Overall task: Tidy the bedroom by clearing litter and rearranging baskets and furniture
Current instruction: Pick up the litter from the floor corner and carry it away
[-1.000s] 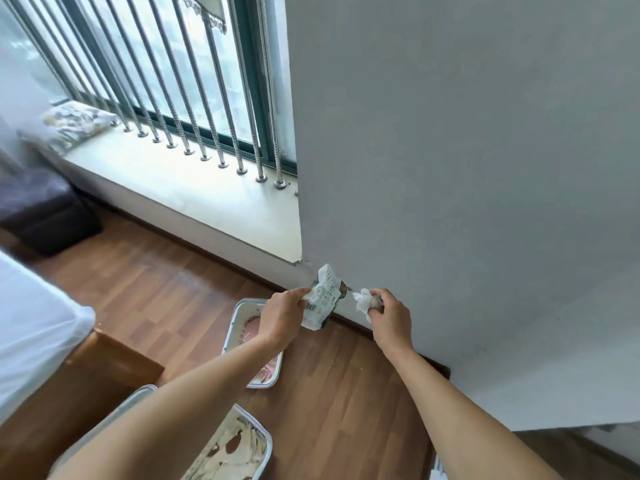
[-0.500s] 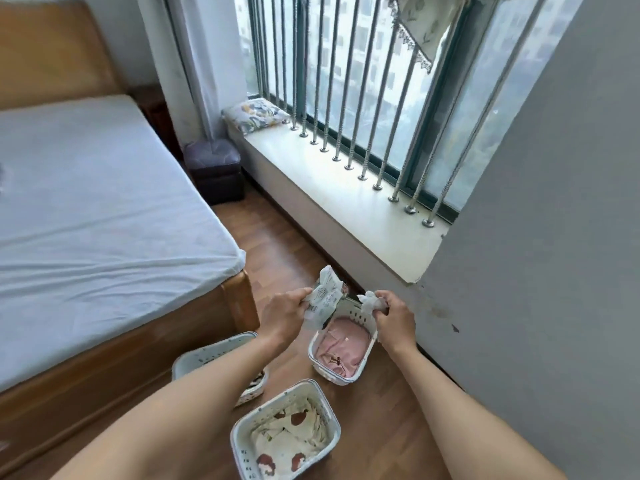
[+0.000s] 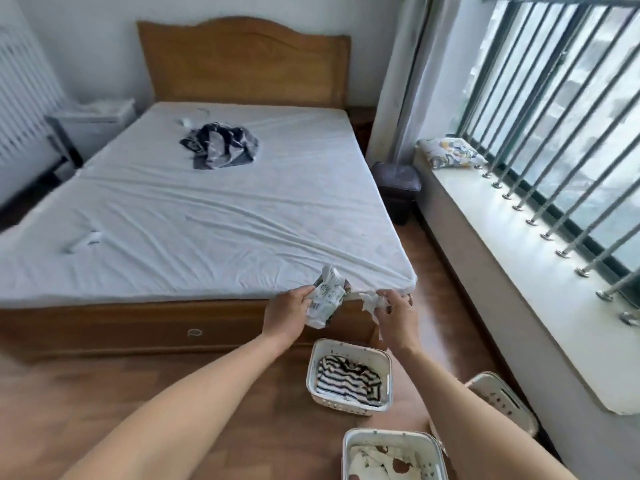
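My left hand (image 3: 289, 311) grips a crumpled white and green wrapper (image 3: 327, 297) in front of the bed's foot corner. My right hand (image 3: 394, 315) pinches a small wad of white tissue (image 3: 372, 301) just beside it. Below my hands three white baskets stand on the wooden floor: one with striped clothing (image 3: 349, 377), one with a white and brown patterned cloth (image 3: 393, 457), and one (image 3: 502, 400) partly hidden behind my right forearm. On the bed (image 3: 207, 209) lie a dark crumpled garment (image 3: 220, 147) and small white scraps (image 3: 83, 240).
A wooden bed frame (image 3: 138, 327) runs across the view. A dark stool (image 3: 398, 188) stands between the bed and the white window ledge (image 3: 519, 258), which holds a patterned cushion (image 3: 448, 153). A white cabinet (image 3: 93, 123) stands at the left of the bed.
My view has swung left from the grey wall and window to the whole bed. Both hands keep the wrapper and the tissue. The striped basket has come into view.
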`<state>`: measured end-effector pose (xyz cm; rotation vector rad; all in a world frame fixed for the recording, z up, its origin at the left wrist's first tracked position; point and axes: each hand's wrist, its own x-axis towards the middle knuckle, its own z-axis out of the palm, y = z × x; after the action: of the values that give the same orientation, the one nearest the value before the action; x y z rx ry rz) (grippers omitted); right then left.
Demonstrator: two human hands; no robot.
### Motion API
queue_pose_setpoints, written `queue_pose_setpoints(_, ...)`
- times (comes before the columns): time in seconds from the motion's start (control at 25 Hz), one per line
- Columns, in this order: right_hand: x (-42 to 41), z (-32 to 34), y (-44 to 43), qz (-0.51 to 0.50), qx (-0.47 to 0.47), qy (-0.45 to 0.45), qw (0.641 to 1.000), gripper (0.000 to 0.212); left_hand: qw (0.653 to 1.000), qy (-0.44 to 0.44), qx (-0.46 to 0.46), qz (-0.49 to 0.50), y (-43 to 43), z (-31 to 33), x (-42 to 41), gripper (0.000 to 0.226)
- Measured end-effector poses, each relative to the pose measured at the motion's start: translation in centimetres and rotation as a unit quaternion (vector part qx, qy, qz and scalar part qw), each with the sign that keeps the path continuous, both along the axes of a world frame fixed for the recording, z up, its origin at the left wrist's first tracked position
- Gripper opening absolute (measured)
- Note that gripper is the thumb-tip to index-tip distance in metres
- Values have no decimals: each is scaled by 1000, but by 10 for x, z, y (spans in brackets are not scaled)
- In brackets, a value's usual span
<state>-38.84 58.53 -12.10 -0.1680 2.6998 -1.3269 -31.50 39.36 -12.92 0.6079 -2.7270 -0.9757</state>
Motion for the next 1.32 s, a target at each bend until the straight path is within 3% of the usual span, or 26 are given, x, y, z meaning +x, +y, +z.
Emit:
queue_pose_setpoints(0.2,26,2,-113,142,9,2,990,38,992,-1,-18,128,-89,8,74,36)
queue_pose_setpoints(0.56,71,14,-271,321,-13,-8,947,37,946,-2,-36,323,-184,21,182,36)
queue_pose_setpoints(1.08,33,28,-457,457,-29,0,889,26,898,13,-40,439,-315,22,155,36)
queue_pose_setpoints(1.32,92,17,-551,557,1,-11,830,30,845,6,-29,534,-367,11,212,33)
